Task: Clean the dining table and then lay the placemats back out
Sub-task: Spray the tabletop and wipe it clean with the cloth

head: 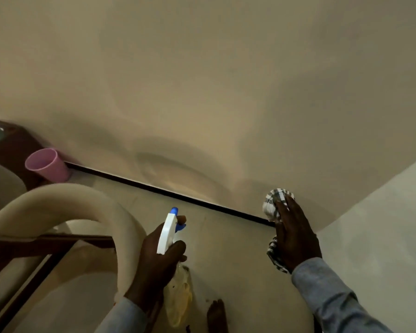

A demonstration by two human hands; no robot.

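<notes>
My left hand (157,263) grips a spray bottle (168,233) with a white head, a blue nozzle and a clear body of yellowish liquid, one finger on the trigger. My right hand (294,236) is spread flat with a black-and-white checked cloth (274,200) held under the palm and fingers. Both hands are out in front of me over the pale floor, away from the table. Only a dark brown corner of the dining table (12,150) shows at the far left. No placemats are in view.
A pink cup (46,164) stands on the table's corner. A cream plastic chair back (87,198) curves across the lower left over a dark brown frame (34,243). A black skirting strip (178,193) runs along the wall. My foot (216,316) shows at the bottom edge.
</notes>
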